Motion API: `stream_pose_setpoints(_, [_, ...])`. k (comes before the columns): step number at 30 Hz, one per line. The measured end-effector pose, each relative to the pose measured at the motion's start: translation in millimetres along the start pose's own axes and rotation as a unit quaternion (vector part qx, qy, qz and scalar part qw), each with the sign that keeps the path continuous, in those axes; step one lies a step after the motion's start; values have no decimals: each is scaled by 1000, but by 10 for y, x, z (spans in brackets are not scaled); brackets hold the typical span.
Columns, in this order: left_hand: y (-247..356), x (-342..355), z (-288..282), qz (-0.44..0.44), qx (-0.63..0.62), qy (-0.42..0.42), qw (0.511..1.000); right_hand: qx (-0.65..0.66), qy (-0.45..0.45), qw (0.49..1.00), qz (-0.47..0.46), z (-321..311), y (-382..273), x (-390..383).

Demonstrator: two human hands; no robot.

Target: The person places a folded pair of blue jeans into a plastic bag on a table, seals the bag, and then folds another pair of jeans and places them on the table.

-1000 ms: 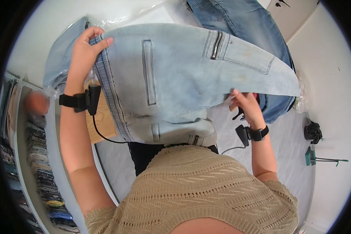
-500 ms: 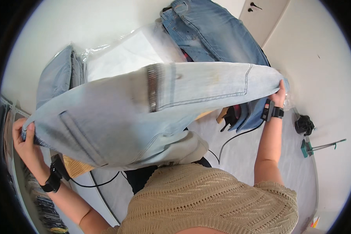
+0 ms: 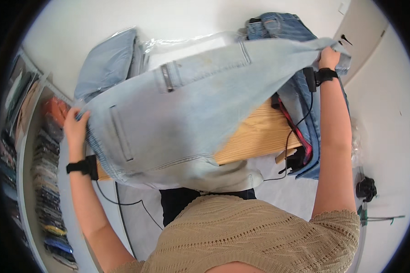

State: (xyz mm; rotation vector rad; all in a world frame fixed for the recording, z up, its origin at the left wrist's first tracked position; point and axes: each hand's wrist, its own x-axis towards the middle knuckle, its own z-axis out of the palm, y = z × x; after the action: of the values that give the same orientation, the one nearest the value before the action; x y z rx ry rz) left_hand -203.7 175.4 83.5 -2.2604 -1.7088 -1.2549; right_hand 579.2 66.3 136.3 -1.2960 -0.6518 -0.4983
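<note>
A pair of light-blue jeans (image 3: 177, 113), with zip detail and stitched pockets, is stretched sideways over the wooden table (image 3: 255, 127). My left hand (image 3: 76, 120) grips its gathered waistband end at the left, fingers closed round the fabric. My right hand (image 3: 329, 58) is closed on the narrow leg end at the upper right. Both wrists wear black straps with small cabled devices. Beneath my right hand hangs a pile of darker blue jeans (image 3: 278, 25) with some red fabric. Folded bagged denim (image 3: 102, 63) and a clear bag with white content (image 3: 187, 45) lie behind.
Left, a white shelving unit (image 3: 29, 195) holds stacks of bagged garments (image 3: 50, 191) and an orange package (image 3: 55, 113). A white wall is ahead; a door (image 3: 364, 32) is at back right. A black bag (image 3: 366, 188) and a green dustpan (image 3: 363, 214) stand low at right.
The light jeans have been spread out sideways. My right hand has gone up and outward to the leg end; my left stayed on the waistband, swinging left then forward. More tabletop shows.
</note>
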Motion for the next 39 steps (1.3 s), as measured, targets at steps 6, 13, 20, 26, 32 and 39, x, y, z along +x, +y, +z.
stream_pose_setpoints(6, [35, -123, 491, 15, 34, -66, 997, -21, -178, 958, 225, -67, 569, -614])
stream_pose_setpoints(13, [-277, -435, 483, -2, 19, -146, 989, -114, -368, 890, 245, -740, -217, -796])
stream_pose_setpoints(20, [-172, -1764, -468, -263, -121, -207, 934, -89, -621, 693, 355, -2084, -966, -2841])
stream_pose_setpoints(26, [-18, -3133, -14, -505, -289, -348, 734, -283, -553, 495, 607, -2724, 327, -4193])
stream_pose_setpoints(32, [89, -3459, 818, -545, -489, -389, 559, -117, -314, 418, 844, -2937, 1263, -5014])
stream_pose_setpoints(39, [-70, -3485, 1384, -654, -647, -193, 343, -71, -405, 429, 805, -2822, 628, -4778])
